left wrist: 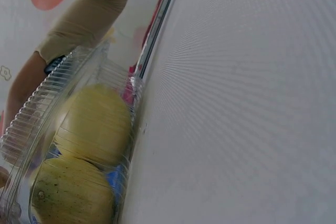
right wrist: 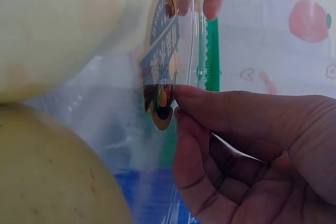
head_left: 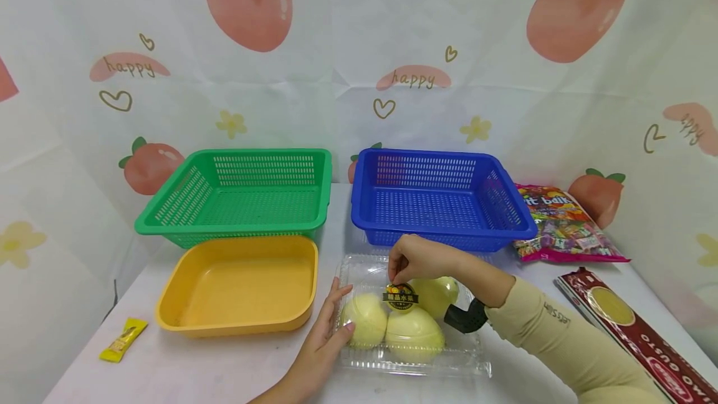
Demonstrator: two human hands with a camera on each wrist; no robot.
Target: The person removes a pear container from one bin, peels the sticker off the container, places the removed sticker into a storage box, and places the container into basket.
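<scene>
A clear plastic clamshell box (head_left: 359, 270) with its lid down holds three pale yellow-green round fruits (head_left: 415, 335), also seen as fruits (left wrist: 94, 124) from the left wrist. On the lid is a round black-and-gold label (head_left: 401, 297) with a banner across it. My right hand (head_left: 423, 259) reaches over the box and pinches the label's far edge between thumb and curled forefinger; the right wrist view shows those fingertips right at the label (right wrist: 163, 59). My left hand (head_left: 322, 341) rests along the box's left side, fingers straight, thumb at the front-left of the lid.
Behind stand a green basket (head_left: 235, 227) and a blue basket (head_left: 443, 232). A yellow-orange tub (head_left: 241, 323) is left of the box, with a small yellow packet (head_left: 123, 340) beyond it. To the right lie a candy bag (head_left: 566, 226) and a long dark-red package (head_left: 634, 335).
</scene>
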